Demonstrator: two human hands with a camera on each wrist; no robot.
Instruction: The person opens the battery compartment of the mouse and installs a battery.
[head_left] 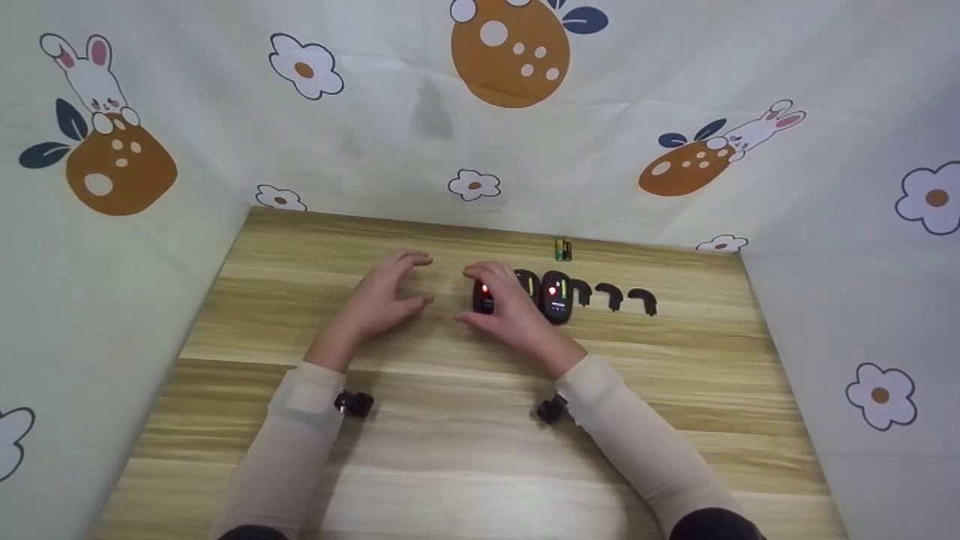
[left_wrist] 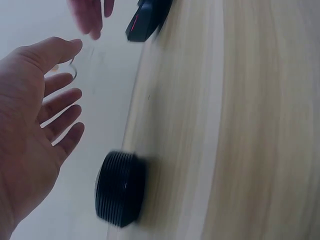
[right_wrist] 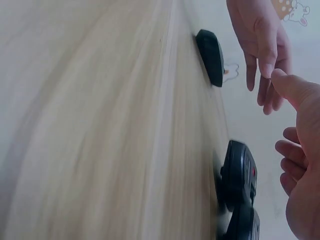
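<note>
Three black computer mice lie belly up in a row, with red lights and yellow-green batteries showing: the left mouse (head_left: 484,302), the middle mouse (head_left: 531,283) and the right mouse (head_left: 557,300). My right hand (head_left: 508,306) hovers over the left two, partly hiding them, fingers loosely bent and holding nothing. Across a small gap, my left hand (head_left: 384,296) is held with thumb and fingers apart, also holding nothing. Close to it in the left wrist view is a dark ribbed rounded object (left_wrist: 120,190), which the head view does not show.
Right of the mice lie three curved black covers, among them the middle cover (head_left: 611,295) and the right cover (head_left: 645,300). Two small batteries (head_left: 562,250) are near the back edge. Patterned cloth walls (head_left: 375,150) enclose the wooden table (head_left: 450,435) at the back and sides.
</note>
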